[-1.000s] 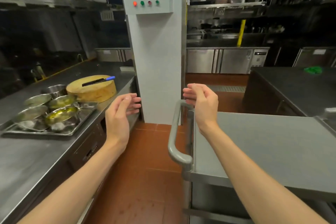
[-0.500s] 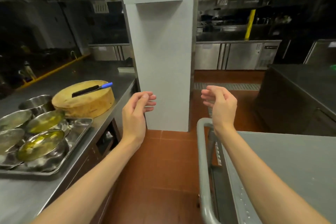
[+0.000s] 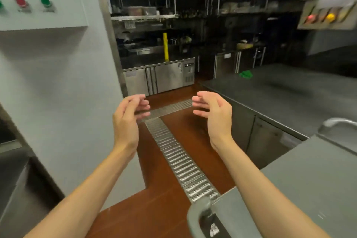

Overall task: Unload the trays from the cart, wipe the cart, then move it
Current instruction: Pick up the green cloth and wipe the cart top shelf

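Note:
The steel cart [image 3: 309, 189] fills the lower right, its flat grey top bare, with one grey handle [image 3: 197, 216] at the near left corner and another handle [image 3: 336, 122] at the far right. My left hand [image 3: 128, 120] and my right hand [image 3: 214, 114] hover in the air ahead of the cart, palms facing each other, fingers curled and apart, holding nothing. A green cloth [image 3: 245, 74] lies on the dark counter beyond. No tray is in view.
A white pillar [image 3: 63, 92] with a control box and its red and green buttons stands close on the left. A metal floor drain grate [image 3: 179, 160] runs along the red tiles. A dark steel counter [image 3: 289, 91] stands right; steel cabinets [image 3: 160, 78] line the back.
The view has swung right: the left counter with the tray of bowls and the chopping block has left the frame. Both hands stay raised and empty, now past the cart's handle.

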`<state>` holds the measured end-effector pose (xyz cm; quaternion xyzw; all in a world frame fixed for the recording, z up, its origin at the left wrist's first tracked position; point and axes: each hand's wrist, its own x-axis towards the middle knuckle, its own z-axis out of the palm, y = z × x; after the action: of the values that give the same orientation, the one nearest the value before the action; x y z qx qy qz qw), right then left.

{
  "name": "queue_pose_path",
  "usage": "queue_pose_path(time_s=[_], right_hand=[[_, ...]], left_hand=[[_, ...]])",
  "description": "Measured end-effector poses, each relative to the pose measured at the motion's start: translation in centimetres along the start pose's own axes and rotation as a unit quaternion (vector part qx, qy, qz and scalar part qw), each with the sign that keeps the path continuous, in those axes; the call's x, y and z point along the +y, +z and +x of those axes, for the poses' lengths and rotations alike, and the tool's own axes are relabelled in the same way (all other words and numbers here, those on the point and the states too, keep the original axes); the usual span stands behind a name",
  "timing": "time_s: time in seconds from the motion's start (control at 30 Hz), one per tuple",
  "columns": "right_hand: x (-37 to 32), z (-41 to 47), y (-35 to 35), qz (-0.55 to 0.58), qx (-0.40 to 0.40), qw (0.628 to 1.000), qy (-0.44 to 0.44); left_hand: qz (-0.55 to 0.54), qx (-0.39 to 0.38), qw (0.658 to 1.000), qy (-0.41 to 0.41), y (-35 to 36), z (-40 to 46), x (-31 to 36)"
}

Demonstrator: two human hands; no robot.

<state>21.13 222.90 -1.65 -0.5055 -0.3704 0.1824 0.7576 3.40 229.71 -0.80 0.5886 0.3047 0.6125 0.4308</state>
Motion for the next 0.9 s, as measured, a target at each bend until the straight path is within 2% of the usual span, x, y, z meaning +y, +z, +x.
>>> queue_pose_path(time_s=[0.17,0.3,0.57,0.9], right_hand=[[3.3,8.9,-0.2,-0.034,0.097,0.995,-0.022],[8.4,16.9,0.3,-0.038,0.149,0.988,-0.028],[18.8,35.6,3.1,-0.035,0.211,0.977,-0.001],[29.9,61.2,7.0,-0.050,0.272,0.961,-0.022]], left_hand=[[-0.062,-0.108,0.992,0.002,7.7,10.7,-6.1],[-0.086,-0.166,0.982,-0.010,13.3,18.3,-12.6],[-0.060,-0.211,0.975,-0.048,22.6,35.6,-23.8],[-0.116,-0.255,0.958,-0.064,36.4,58.4,-38.7]])
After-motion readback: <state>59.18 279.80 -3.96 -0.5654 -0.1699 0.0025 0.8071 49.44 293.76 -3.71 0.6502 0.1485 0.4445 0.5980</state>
